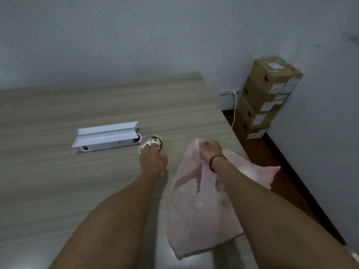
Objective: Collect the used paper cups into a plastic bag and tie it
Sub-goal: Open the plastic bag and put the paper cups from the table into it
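A white paper cup (153, 143) with brown spots lies on its side on the wooden table (58, 181), its mouth toward the left. My left hand (153, 160) reaches over it, fingertips touching its side; whether it grips the cup is unclear. A thin pink plastic bag (196, 206) is held up from the table at the right. My right hand (210, 149), with a red string on the wrist, pinches the bag's top edge. Dark shapes show faintly through the bag's side.
A white pop-up socket box (105, 137) with its lid raised sits in the table, just left of the cup. The table's right edge runs close behind the bag. Stacked cardboard boxes (270, 98) stand on the floor by the wall, next to a wall socket with a white cable.
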`<state>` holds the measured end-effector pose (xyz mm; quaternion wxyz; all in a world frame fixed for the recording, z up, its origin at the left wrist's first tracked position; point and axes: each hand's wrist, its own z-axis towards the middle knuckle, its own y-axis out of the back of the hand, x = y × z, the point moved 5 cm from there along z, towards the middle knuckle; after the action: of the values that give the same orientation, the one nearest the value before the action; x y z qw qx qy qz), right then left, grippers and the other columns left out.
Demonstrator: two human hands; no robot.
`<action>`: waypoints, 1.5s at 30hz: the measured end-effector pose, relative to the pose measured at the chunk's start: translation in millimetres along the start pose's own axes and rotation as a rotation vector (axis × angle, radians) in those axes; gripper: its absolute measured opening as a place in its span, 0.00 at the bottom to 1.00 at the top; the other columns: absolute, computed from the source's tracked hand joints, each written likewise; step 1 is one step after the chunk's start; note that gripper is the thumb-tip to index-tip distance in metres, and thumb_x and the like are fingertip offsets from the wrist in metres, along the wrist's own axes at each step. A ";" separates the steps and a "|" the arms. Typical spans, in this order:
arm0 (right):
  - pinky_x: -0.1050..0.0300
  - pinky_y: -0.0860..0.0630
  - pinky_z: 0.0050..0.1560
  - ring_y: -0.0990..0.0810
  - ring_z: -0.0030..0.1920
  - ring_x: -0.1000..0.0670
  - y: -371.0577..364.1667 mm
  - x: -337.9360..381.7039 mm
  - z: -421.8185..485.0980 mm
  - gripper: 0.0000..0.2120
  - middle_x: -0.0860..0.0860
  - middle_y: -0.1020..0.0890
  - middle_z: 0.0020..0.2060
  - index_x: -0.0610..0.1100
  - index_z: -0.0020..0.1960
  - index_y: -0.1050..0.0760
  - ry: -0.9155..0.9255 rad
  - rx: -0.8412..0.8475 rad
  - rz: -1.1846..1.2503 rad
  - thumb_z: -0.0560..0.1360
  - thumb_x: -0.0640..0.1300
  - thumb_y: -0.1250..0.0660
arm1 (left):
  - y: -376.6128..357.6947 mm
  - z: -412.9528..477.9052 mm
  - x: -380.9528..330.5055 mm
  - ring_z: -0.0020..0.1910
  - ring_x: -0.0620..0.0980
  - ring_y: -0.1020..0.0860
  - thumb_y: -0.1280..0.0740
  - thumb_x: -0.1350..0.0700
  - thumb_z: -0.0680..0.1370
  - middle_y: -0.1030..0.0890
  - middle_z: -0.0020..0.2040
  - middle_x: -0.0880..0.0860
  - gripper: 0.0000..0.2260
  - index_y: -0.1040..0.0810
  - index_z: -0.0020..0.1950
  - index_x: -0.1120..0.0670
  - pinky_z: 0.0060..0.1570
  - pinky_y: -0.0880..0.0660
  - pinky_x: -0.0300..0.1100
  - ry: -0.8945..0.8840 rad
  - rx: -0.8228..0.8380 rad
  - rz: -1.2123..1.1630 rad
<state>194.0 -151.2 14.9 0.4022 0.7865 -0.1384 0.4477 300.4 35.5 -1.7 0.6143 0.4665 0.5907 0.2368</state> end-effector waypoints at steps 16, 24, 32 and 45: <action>0.49 0.22 0.51 0.23 0.39 0.44 -46.3 -21.7 33.5 0.16 0.41 0.24 0.34 0.43 0.29 0.31 -0.079 0.002 -0.094 0.75 0.41 0.42 | -32.7 64.5 40.9 0.62 0.63 0.27 0.29 0.46 0.71 0.27 0.63 0.61 0.30 0.34 0.68 0.56 0.63 0.28 0.54 0.189 0.053 -0.023; 0.45 0.21 0.55 0.18 0.49 0.37 -9.6 1.6 -5.6 0.14 0.41 0.20 0.39 0.43 0.33 0.28 -0.032 -0.040 0.031 0.76 0.43 0.43 | -19.0 -3.7 14.6 0.60 0.59 0.23 0.30 0.39 0.68 0.23 0.61 0.57 0.30 0.30 0.65 0.54 0.59 0.26 0.48 0.164 0.161 -0.277; 0.50 0.25 0.58 0.21 0.55 0.40 55.1 18.4 -79.5 0.14 0.39 0.19 0.53 0.35 0.53 0.22 0.060 -0.181 0.197 0.78 0.41 0.43 | -2.0 -115.6 -11.3 0.50 0.52 0.22 0.28 0.47 0.72 0.20 0.54 0.54 0.22 0.27 0.60 0.58 0.49 0.27 0.41 0.020 0.103 -0.583; 0.70 0.29 0.27 0.28 0.29 0.54 73.9 34.9 -135.7 0.09 0.50 0.25 0.28 0.43 0.44 0.23 0.129 0.059 0.351 0.79 0.45 0.40 | -16.7 -155.2 -33.2 0.52 0.55 0.18 0.24 0.42 0.66 0.20 0.55 0.57 0.23 0.27 0.50 0.55 0.48 0.19 0.47 0.149 0.276 -0.590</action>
<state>90.4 -90.7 118.4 0.3029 0.7314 -0.2340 0.5644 142.8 45.6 21.5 0.5426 0.3353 0.7702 -0.0001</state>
